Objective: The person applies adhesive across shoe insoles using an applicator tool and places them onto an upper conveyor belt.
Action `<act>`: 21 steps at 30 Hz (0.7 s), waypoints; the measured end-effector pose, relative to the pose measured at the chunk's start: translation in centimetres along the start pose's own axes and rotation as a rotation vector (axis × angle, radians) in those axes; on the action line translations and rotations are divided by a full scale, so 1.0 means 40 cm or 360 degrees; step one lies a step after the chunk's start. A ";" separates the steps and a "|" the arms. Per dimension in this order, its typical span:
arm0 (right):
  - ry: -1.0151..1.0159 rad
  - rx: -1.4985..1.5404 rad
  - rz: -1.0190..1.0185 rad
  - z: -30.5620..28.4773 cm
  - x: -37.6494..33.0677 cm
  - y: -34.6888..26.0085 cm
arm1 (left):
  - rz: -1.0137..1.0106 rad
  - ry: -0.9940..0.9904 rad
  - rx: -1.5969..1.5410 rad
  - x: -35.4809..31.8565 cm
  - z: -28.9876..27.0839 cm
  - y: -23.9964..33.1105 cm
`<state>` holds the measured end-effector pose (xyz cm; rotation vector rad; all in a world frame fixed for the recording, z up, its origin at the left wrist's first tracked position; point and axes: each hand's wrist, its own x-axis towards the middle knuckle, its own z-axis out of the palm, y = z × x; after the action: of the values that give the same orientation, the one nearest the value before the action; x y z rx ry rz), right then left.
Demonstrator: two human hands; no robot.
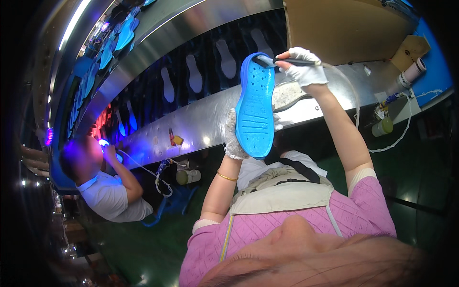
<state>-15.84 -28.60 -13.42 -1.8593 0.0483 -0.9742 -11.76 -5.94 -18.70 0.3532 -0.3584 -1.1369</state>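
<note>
A bright blue shoe sole, long and upright in the view, is held up in front of me over the metal ledge. Gripping it at the heel end is my left hand, in a greyish-white glove; some of its fingers are hidden behind the sole. My right hand, gloved in white with bare fingertips, is closed around a black-handled brush. The brush's pale bristles meet the inside of the sole's toe end. From the back of the handle a thin clear hose curves down.
Several pale sole-shaped pieces lie on a dark conveyor beyond the metal ledge. Cardboard stands at the back right. A capped bottle hangs below the ledge's right end. Another person works at the left. Small tools rest on the ledge.
</note>
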 end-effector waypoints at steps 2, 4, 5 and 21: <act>0.0126 -0.0025 -0.0337 0.029 -0.026 0.001 | -0.0015 -0.0040 -0.0136 0.003 0.003 0.006; -0.0034 -0.0074 -0.0505 0.048 -0.057 -0.009 | -0.0019 -0.0080 -0.0263 0.007 0.009 0.021; -0.0114 -0.0148 -0.0601 0.062 -0.082 -0.032 | 0.0053 0.0012 -0.0176 0.005 0.006 0.025; -0.0397 -0.0041 -0.0577 0.007 -0.102 -0.046 | 0.0207 0.0288 0.0229 -0.020 0.002 0.033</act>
<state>-19.08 -25.71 -14.47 -2.0414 -0.4419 -0.9761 -11.02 -4.70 -18.13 0.5482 -0.2997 -0.9459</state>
